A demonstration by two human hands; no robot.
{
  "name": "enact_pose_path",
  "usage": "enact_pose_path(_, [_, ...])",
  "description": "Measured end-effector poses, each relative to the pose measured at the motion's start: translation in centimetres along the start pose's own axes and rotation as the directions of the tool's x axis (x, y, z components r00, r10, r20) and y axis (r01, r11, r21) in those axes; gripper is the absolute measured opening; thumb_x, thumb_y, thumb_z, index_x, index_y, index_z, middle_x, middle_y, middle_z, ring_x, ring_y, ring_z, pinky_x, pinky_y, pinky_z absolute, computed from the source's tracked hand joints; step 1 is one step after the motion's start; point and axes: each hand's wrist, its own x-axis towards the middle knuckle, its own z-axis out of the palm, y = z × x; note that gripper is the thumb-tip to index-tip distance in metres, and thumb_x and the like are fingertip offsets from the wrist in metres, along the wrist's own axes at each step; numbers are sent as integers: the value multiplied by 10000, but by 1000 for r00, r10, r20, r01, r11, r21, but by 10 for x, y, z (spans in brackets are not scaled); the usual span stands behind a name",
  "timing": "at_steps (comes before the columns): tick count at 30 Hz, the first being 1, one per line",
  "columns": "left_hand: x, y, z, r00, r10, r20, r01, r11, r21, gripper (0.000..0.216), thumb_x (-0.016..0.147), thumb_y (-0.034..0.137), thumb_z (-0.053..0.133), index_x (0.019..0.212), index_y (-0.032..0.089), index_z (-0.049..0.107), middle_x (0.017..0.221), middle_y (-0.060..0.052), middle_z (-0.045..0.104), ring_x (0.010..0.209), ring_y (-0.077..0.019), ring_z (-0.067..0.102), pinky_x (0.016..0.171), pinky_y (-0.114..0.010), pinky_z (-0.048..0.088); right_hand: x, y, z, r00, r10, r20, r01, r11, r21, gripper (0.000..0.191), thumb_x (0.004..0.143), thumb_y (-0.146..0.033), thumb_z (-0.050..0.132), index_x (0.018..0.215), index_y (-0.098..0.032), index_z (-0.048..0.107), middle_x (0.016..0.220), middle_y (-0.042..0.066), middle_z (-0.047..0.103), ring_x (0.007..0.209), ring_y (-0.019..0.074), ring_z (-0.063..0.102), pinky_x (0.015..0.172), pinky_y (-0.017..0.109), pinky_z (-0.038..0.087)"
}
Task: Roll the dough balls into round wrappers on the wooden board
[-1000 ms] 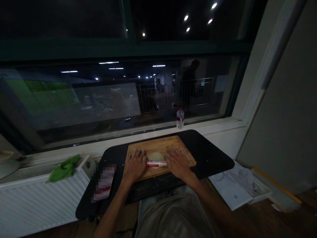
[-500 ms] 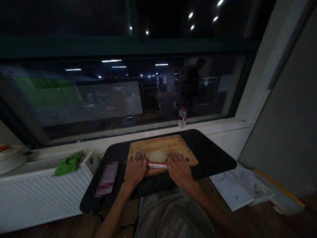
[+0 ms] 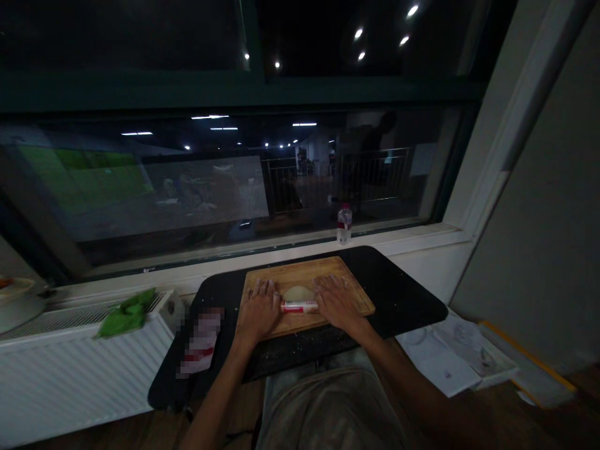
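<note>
A roller with a red-and-white label [image 3: 299,307] lies crosswise on a pale round of dough [image 3: 298,292] and hides its near part. The dough rests on a wooden cutting board [image 3: 272,273]. My left hand [image 3: 261,306] lies over the roller's left end, its floury fingers stretched forward above the board. Over the right end lies my right hand [image 3: 335,299], palm down with fingers also extended. Both palms touch the roller without the fingers wrapping it. The roller's outer ends are hidden beneath my hands.
A black table [image 3: 398,294] carries the board and a blurred pink packet [image 3: 202,344]. Behind it, a bottle [image 3: 344,224] stands on the windowsill. A green cloth [image 3: 127,314] hangs on the radiator [image 3: 84,369] at left. Papers [image 3: 445,359] lie low on the right.
Both hands have slid slightly forward with the roller, which now covers more of the dough. The roller has turned, showing another side of its label.
</note>
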Motion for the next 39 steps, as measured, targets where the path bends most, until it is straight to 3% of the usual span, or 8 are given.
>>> enact_pose_path(6, [21,-4,-2,998,58,6,-58,998,-21,567,1112,350,375,1652,234,505,1644,-177,599,1600,-403,428,1269,-658,362,28,13,1,996,54,64,-58,997,50,567,1174,-437,363,1650,-204,566,1656,163,590,1563,368,477,1317,615,280])
enact_pose_path(11, [27,-8,-2,997,70,29,-68,996,-64,561,1108,392,417,1650,270,493,1637,-169,594,1570,-425,438,1265,-664,349,35,18,4,999,13,51,-18,995,96,557,1179,-460,360,1621,-215,595,1634,155,609,1531,354,503,1291,616,329])
enact_pose_path(16, [20,-8,-2,995,79,64,-75,996,-53,546,1103,374,452,1635,270,511,1614,-170,609,1578,-408,437,1263,-647,360,28,18,13,1000,-24,5,24,997,67,520,1166,-437,412,1607,-254,616,1642,132,610,1572,363,463,1318,647,279])
enact_pose_path(22, [2,-7,-3,989,128,80,-129,992,14,523,1107,325,438,1587,179,585,1646,-203,588,1602,-425,434,1250,-620,412,12,11,12,997,-51,-50,52,998,29,487,1148,-363,455,1575,-234,651,1598,123,653,1548,346,503,1319,597,311])
enact_pose_path(27, [-8,-9,5,995,102,23,-102,995,2,552,1126,302,369,1630,181,555,1687,-190,558,1630,-408,419,1255,-625,418,-2,4,10,991,-97,-92,101,994,38,491,1168,-363,389,1545,-230,673,1566,119,678,1520,320,528,1311,578,335])
enact_pose_path(31, [-17,-10,11,994,104,-31,-104,995,4,561,1135,299,336,1630,164,565,1679,-176,573,1631,-399,424,1253,-593,433,-13,-1,8,990,-96,-105,101,994,43,515,1176,-387,356,1532,-210,684,1548,154,680,1495,352,536,1280,600,367])
enact_pose_path(34, [-21,-11,14,992,93,-85,-94,996,-7,565,1147,318,318,1620,148,576,1657,-172,598,1627,-384,432,1260,-569,432,-21,2,4,979,-170,-108,177,983,52,487,1163,-418,432,1528,-217,683,1522,159,689,1496,357,518,1277,592,367])
enact_pose_path(39, [-14,-14,14,984,114,-137,-121,992,-47,523,1148,362,355,1586,236,610,1583,-134,666,1550,-348,522,1262,-555,423,-23,15,-4,924,-377,-60,381,918,109,385,1114,-445,612,1446,-288,728,1454,108,710,1484,325,504,1319,614,281])
